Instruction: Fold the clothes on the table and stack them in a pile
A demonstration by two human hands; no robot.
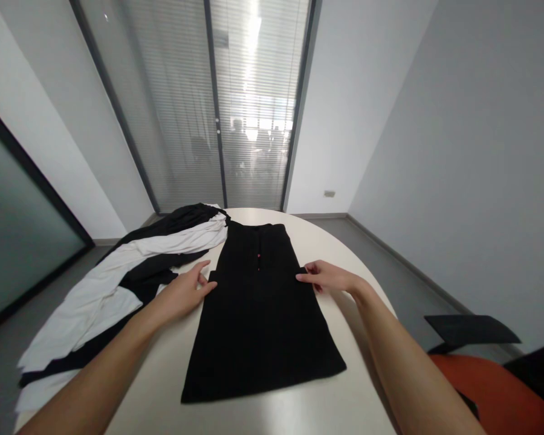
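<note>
A black skirt [263, 338] lies spread on the table, its wide edge facing me and its narrower end pointing away. Across its middle runs a layer edge with a small corner sticking out on each side. My left hand [188, 290] is at the left corner, thumb tip on the cloth's edge and index finger stretched apart from it. On the opposite side my right hand [329, 277] pinches the right corner between thumb and fingers. Small red marks [259, 256] show along a slit in the upper middle of the skirt.
A loose heap of white garments [104, 290] and black garments [172, 220] covers the left side of the round pale table [340, 241]. An orange chair [494, 386] with a black armrest stands at the right. Glass panels with blinds [258, 72] rise behind the table.
</note>
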